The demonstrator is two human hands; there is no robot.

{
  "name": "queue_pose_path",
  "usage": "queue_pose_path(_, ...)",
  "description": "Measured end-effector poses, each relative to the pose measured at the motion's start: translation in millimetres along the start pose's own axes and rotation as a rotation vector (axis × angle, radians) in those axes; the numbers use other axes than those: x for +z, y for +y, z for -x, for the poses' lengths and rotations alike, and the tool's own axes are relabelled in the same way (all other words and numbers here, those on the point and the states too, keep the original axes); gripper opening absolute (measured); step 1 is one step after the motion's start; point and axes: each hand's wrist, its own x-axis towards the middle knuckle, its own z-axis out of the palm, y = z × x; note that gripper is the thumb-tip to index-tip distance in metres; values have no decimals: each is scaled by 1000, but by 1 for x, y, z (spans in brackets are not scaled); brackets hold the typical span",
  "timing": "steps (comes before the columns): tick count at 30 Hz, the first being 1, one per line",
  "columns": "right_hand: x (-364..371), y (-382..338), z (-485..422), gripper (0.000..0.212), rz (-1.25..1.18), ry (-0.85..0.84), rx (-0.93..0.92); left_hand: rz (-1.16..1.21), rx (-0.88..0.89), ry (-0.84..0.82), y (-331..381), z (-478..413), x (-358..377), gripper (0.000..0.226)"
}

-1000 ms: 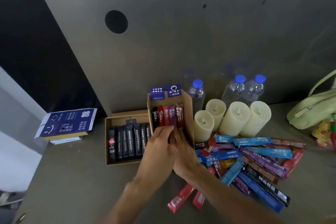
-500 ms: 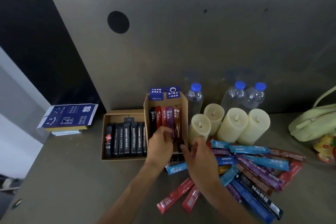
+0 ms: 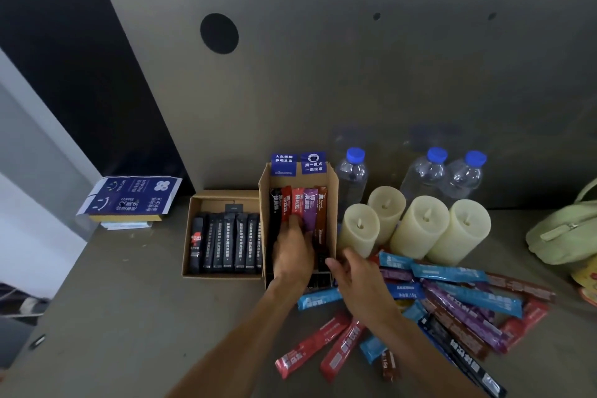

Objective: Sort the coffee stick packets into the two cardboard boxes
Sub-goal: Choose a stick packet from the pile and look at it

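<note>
Left hand point(image 3: 292, 252), fingers flat, steadies packets point(image 3: 298, 208) inside tall box point(image 3: 332, 200) | right hand point(image 3: 358, 284) beside box, grip unclear | risk: leaning packets may topple if released early

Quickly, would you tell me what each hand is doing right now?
Left hand: open, fingers resting on coloured coffee stick packets in the tall cardboard box.
Right hand: open, holding nothing.

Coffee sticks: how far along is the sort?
Done: the left box holds a row of black packets; the right box has five coloured packets in it. In hand: the left hand presses on those; the right hand hovers beside the box, apparently empty. Left: the loose pile on the table, most of the coloured sticks.
</note>
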Motion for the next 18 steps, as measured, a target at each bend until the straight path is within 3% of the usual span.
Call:
queue_pose_path(6, -1, 4, -1, 19, -55, -32, 4, 4, -32, 112, -6, 11, 0, 23)
queue_pose_path(10, -2, 4, -1, 18, -69, -39, 12, -4, -62, 78, -4, 7, 2, 39)
queue_pose_path(18, -2, 2, -1, 14, -67, -47, 26, 1, -26, 75, -13, 3, 3, 37)
